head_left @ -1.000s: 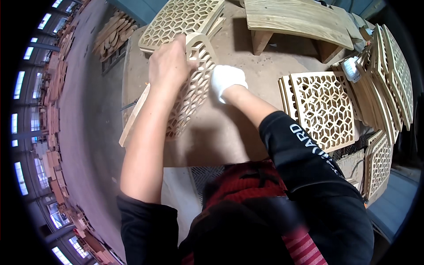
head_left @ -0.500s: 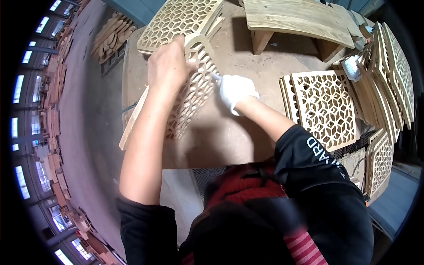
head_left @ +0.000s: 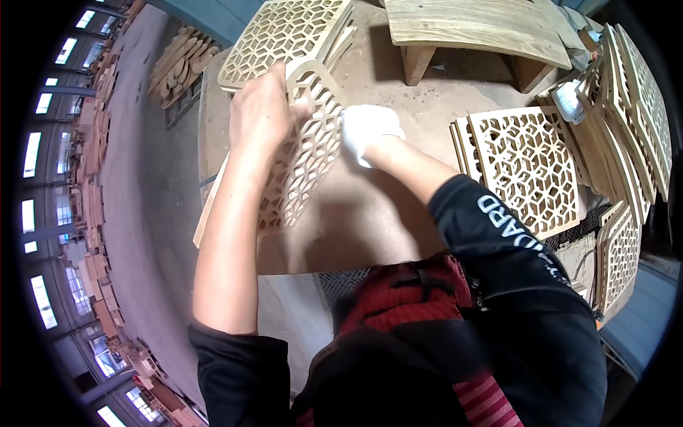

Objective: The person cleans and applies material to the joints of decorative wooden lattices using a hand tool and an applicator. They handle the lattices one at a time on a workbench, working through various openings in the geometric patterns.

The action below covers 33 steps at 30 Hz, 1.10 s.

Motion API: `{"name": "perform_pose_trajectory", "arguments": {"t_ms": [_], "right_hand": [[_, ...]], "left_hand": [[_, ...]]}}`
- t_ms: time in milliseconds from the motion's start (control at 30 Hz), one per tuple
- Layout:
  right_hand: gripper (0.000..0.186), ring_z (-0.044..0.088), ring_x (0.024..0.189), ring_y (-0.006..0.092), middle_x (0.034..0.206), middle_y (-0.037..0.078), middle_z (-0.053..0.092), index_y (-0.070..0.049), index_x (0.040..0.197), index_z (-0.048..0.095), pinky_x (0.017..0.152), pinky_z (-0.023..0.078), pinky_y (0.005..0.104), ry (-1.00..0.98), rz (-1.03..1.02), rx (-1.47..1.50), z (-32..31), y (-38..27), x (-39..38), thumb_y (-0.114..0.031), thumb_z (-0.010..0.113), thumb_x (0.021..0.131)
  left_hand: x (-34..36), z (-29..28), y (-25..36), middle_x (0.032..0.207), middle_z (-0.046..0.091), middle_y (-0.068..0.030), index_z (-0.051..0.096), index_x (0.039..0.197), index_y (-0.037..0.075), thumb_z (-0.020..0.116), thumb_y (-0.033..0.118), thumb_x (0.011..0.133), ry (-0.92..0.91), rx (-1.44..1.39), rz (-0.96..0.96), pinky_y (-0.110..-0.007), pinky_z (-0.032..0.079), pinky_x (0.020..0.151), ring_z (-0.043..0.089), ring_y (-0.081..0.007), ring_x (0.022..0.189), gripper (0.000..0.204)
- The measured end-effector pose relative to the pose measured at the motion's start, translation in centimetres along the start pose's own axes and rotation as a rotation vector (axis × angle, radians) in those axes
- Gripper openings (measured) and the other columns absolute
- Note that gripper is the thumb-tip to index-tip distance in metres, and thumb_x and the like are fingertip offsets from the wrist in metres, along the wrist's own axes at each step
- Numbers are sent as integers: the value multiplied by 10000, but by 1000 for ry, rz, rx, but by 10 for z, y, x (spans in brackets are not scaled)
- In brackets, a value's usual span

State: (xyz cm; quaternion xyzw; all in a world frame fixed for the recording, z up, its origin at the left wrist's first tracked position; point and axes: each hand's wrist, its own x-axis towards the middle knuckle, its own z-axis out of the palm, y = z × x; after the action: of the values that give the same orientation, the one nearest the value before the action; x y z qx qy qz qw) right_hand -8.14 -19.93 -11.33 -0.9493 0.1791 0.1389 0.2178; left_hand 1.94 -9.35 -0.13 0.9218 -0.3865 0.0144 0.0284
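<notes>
Bare, my left hand (head_left: pixel 262 110) is closed on the upper edge of a wooden lattice panel (head_left: pixel 311 149), which stands tilted on the workbench (head_left: pixel 370 220). The panel has a rounded top corner and rows of cut-out openings. My right hand (head_left: pixel 370 134), in a white glove, is closed against the panel's right side, near its upper half. Whatever that hand holds is hidden behind the glove. Part of the panel lies behind my left forearm.
Behind the panel lies a stack of lattice panels (head_left: pixel 284 35). A small wooden bench (head_left: pixel 477 32) stands at the far side. More panels (head_left: pixel 526 171) lie at right, beside upright panels (head_left: pixel 637 107). A wooden strip (head_left: pixel 208 220) lies left of my forearm.
My right hand has moved slightly left, up to the panel; the thin grey rod seen at its fingers is now hidden. My left hand keeps its grip. The view has shifted slightly.
</notes>
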Motion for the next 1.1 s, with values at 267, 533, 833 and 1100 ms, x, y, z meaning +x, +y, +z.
{"name": "perform_pose_trajectory", "arguments": {"t_ms": [267,533,833,1100], "right_hand": [[307,701,879,379,949,206,722,-45,954,736,782,551,455,135,-3,107,21,10,-6,-202,472,947],[294,706,849,376,873,198,720,-45,921,750,762,561,433,302,-22,213,46,16,-9,-181,490,907],[271,695,868,374,957,196,718,-40,1001,711,775,556,428,200,3,274,34,5,5,-164,487,915],[357,679,936,390,1010,221,706,-44,1047,691,841,531,465,-82,98,292,81,75,-48,-276,423,1005]], "left_hand": [[-4,-1,-8,916,721,-175,615,1081,32,897,259,673,11,-44,25,-458,514,829,694,-358,935,546],[-2,0,-8,896,706,-201,598,1018,21,906,260,660,35,-38,18,-476,498,804,680,-380,904,530],[4,-6,3,955,720,-177,637,1066,37,872,210,693,-26,-80,-36,-443,508,858,686,-348,959,474],[11,1,-11,932,731,-174,646,1076,52,895,254,676,-11,-110,-5,-440,516,808,702,-355,901,513]]}}
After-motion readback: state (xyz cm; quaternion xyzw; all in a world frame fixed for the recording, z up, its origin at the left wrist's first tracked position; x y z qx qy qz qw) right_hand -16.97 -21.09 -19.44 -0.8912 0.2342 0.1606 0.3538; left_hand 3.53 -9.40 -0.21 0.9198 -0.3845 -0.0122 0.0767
